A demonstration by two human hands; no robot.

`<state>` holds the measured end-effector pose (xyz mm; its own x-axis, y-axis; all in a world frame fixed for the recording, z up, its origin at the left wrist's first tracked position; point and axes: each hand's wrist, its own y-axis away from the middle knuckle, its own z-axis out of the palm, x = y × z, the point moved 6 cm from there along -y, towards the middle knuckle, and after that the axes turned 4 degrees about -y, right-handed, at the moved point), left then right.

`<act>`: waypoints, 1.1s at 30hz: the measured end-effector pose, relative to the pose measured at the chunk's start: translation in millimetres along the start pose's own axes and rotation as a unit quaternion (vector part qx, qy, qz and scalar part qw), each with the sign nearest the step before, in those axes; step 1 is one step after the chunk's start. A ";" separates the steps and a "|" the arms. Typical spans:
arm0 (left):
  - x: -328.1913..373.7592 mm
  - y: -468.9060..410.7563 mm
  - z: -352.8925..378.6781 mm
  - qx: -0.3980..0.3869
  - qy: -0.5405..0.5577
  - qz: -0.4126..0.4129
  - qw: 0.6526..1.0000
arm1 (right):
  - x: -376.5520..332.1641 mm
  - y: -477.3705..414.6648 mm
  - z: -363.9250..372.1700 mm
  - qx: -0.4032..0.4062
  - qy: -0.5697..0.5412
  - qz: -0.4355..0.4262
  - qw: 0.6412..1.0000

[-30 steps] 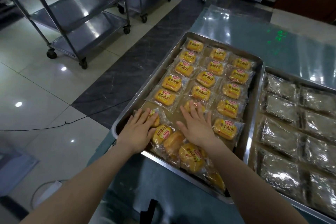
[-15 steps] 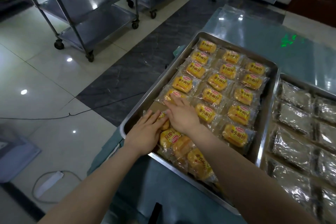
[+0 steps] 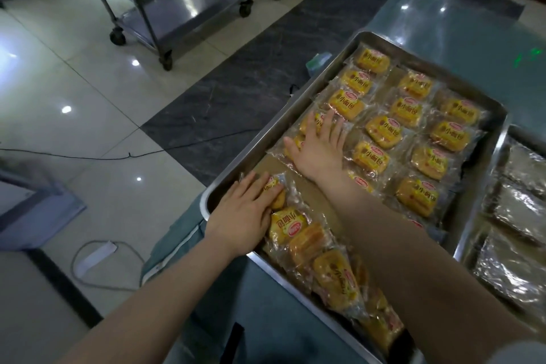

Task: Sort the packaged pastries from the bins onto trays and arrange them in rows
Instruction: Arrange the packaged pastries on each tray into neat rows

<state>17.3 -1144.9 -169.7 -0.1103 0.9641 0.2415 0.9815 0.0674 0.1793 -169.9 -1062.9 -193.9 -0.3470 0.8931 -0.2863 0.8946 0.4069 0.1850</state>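
A steel tray [image 3: 499, 115] holds yellow packaged pastries [image 3: 384, 131] in three rows. My right hand [image 3: 322, 146] lies flat with straight fingers on a pastry in the left row, its fingertips reaching the pastry beyond it [image 3: 345, 104]. My left hand [image 3: 245, 213] rests flat on a pastry [image 3: 277, 190] at the tray's near left corner. Along the near edge lies a loose pile of unsorted pastries [image 3: 334, 272], some overlapping.
A second steel tray [image 3: 472, 233] on the right holds silvery packaged pastries [image 3: 514, 210]. Wheeled steel racks [image 3: 165, 9] stand on the tiled floor at the far left. A cable [image 3: 88, 154] and a white power strip [image 3: 96, 254] lie on the floor.
My right hand has slid farther up the left row, away from my left hand. The left hand has stayed on the corner pastry. The view has shifted left and nearer.
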 end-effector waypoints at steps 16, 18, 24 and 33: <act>-2.7 0.5 -0.6 0.004 0.002 0.000 1.000 | 11.2 -23.9 -26.0 0.090 -0.040 0.019 0.995; -2.6 0.3 0.1 0.007 -0.004 0.002 1.000 | 26.7 -40.1 -36.0 0.075 -0.036 0.037 0.996; -3.6 -0.8 1.8 0.006 -0.006 -0.001 1.000 | 27.5 -49.4 -26.9 0.020 -0.006 0.012 1.000; -2.7 -0.5 0.7 0.002 -0.006 -0.002 1.000 | 20.4 -38.1 -28.4 0.015 -0.009 0.007 1.000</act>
<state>17.3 -1147.4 -171.0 -0.1131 0.9668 0.2293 0.9817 0.0732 0.1757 -219.0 -1054.8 -180.1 -0.3295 0.8949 -0.3009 0.9076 0.3880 0.1602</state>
